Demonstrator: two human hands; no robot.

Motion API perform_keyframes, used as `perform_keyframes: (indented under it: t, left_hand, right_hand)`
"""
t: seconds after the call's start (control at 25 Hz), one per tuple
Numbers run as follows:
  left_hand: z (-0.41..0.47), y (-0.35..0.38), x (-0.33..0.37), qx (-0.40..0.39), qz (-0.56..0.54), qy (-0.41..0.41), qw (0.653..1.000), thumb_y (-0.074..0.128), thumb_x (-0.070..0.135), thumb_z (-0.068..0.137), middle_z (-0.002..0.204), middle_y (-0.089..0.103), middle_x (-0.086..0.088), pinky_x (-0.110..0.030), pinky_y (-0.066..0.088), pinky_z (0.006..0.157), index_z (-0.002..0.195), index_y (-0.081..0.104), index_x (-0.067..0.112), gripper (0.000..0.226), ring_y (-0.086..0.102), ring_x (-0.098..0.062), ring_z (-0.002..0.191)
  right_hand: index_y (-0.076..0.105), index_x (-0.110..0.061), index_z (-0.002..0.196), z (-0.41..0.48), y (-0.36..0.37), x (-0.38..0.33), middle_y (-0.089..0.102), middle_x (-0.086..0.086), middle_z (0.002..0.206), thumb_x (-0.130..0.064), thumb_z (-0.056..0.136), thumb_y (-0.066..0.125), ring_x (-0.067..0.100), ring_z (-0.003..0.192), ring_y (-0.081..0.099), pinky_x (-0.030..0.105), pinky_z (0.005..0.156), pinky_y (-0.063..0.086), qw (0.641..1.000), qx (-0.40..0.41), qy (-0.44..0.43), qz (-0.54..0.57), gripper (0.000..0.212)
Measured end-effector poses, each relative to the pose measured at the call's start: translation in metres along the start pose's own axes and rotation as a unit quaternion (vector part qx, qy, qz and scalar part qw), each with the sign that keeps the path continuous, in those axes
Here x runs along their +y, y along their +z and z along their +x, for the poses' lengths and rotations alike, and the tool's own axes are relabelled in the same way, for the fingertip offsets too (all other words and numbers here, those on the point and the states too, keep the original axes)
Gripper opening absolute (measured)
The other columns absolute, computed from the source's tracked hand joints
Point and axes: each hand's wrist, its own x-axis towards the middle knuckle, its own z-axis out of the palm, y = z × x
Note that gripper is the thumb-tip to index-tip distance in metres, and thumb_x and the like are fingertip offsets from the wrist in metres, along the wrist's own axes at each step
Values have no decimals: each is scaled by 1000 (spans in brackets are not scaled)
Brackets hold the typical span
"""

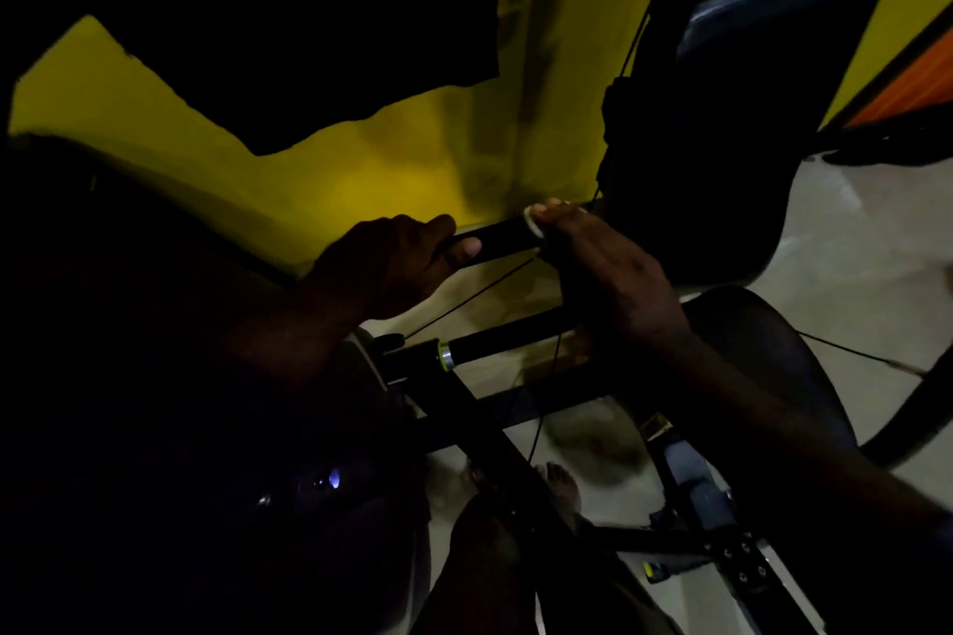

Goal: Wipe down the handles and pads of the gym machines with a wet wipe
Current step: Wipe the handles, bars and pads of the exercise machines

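Note:
A black machine handle (497, 238) runs level across the middle of the dim view. My left hand (392, 263) is closed around its left end, thumb on the front. My right hand (603, 263) is wrapped over its right part, pressing a white wet wipe (531, 221) against the grip; only a small edge of the wipe shows under my fingers. Below lies a second black handle (508, 339) with a metal collar, untouched.
A dark padded back rest (773, 26) stands upper right and a dark seat pad (763, 340) lower right. Thin cables cross under the handles. Black frame bars (464, 407) run below, over a pale floor where bare feet show. A yellow wall (361, 170) is behind.

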Motion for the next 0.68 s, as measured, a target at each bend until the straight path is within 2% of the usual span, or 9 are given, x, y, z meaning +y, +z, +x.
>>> perform_keyframes:
  t: [0.08, 0.12, 0.16, 0.28, 0.36, 0.48, 0.56, 0.64, 0.68]
  left_hand:
    - [-1, 7, -1, 42, 36, 12, 998, 16, 75, 97, 62, 41, 3, -33, 37, 51, 92, 35, 26, 53, 49, -31, 54]
    - [-2, 9, -3, 48, 41, 15, 998, 18, 74, 98, 60, 40, 3, -33, 38, 50, 92, 36, 25, 52, 49, -31, 52]
    - [-2, 10, -5, 48, 42, 21, 998, 20, 73, 99, 59, 39, 4, -34, 41, 49, 92, 38, 24, 52, 48, -30, 51]
    - [0, 7, -4, 45, 37, 23, 998, 22, 73, 99, 58, 38, 5, -33, 40, 49, 89, 33, 26, 49, 47, -27, 50]
    - [1, 8, -6, 41, 29, 16, 999, 25, 72, 99, 59, 38, 5, -31, 35, 50, 87, 30, 28, 46, 44, -24, 51]
    - [1, 9, -7, 39, 16, 11, 999, 26, 73, 99, 60, 38, 5, -30, 28, 52, 85, 29, 29, 46, 41, -22, 51]
    - [2, 8, -6, 39, 12, 12, 999, 26, 74, 99, 61, 39, 4, -30, 27, 52, 86, 32, 28, 49, 41, -21, 51]
    - [1, 9, -5, 52, 14, 14, 998, 26, 73, 98, 60, 40, 3, -30, 29, 50, 86, 38, 24, 53, 41, -18, 50]
    - [0, 10, -6, 63, 17, 17, 998, 26, 73, 98, 59, 41, 3, -30, 29, 50, 85, 39, 23, 53, 41, -18, 49]
  right_hand:
    - [69, -18, 127, -18, 1, 6, 74, -15, 113, -16, 98, 70, -24, 107, 57, 9, 90, 51, 982, 80, 159, 62, 30]
    - [74, -15, 113, -27, 10, 4, 72, -21, 94, -18, 95, 74, -27, 93, 59, 9, 78, 53, 964, 128, 219, 78, 18]
    - [74, -14, 101, -34, 22, -1, 70, -23, 89, -18, 92, 77, -26, 88, 60, 12, 75, 55, 944, 169, 268, 92, 10]
    - [74, -9, 97, -41, 49, -19, 76, -6, 109, -15, 92, 77, -12, 105, 67, 21, 92, 58, 889, 262, 341, 157, 8]
    - [74, -13, 106, -23, 49, -26, 75, -8, 111, -19, 95, 74, -8, 103, 69, 25, 91, 59, 882, 289, 339, 156, 12]
    - [70, -17, 119, 13, 38, -28, 74, -9, 111, -21, 99, 69, 0, 97, 71, 23, 82, 60, 930, 249, 249, 103, 20]
    - [68, -11, 127, 17, 39, -23, 73, -5, 122, -10, 100, 66, 9, 108, 72, 33, 92, 60, 943, 231, 200, 132, 27]
    - [69, -5, 130, -6, 49, -20, 71, 0, 130, -3, 97, 69, 19, 115, 72, 43, 100, 58, 918, 259, 222, 203, 33]
    - [70, -4, 130, -24, 54, -19, 71, 2, 130, -5, 96, 71, 17, 115, 72, 44, 101, 58, 901, 276, 258, 215, 34]
